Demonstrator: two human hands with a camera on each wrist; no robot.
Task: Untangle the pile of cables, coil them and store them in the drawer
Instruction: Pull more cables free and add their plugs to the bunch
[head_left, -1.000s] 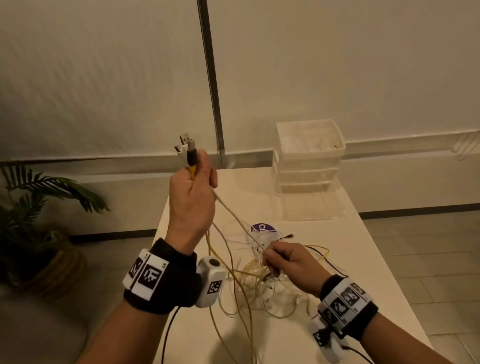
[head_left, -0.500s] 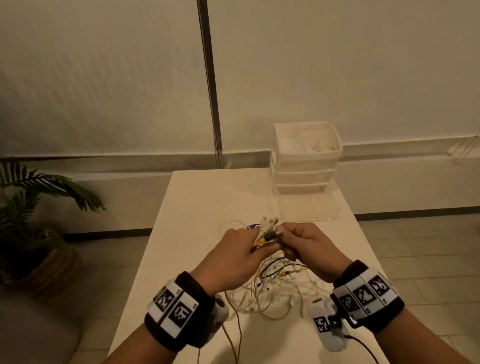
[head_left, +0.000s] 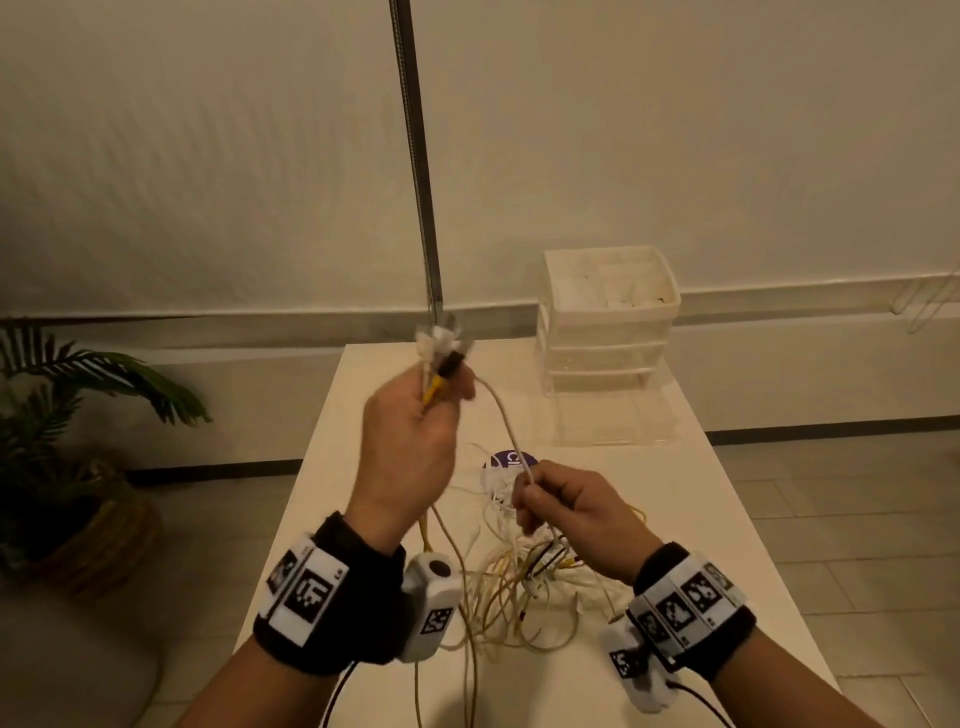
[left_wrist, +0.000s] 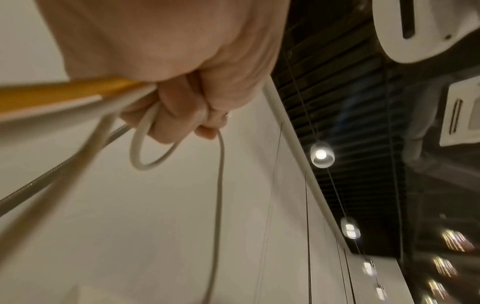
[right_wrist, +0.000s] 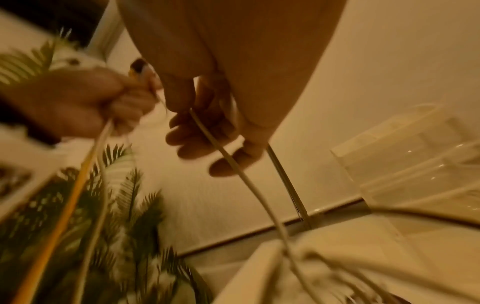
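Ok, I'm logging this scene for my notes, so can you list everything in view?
cable pile: one tangle, white and yellow with some black, on the table's near middle
cable ends: one bunch, white, yellow and black, held up in the left hand
white cable: one, stretched between both hands
drawer unit: one, white, table's far right
table: one, white
round label: one, purple, beyond the pile
plant: one, green, floor at left
left hand: grips the cable ends
right hand: pinches the white cable
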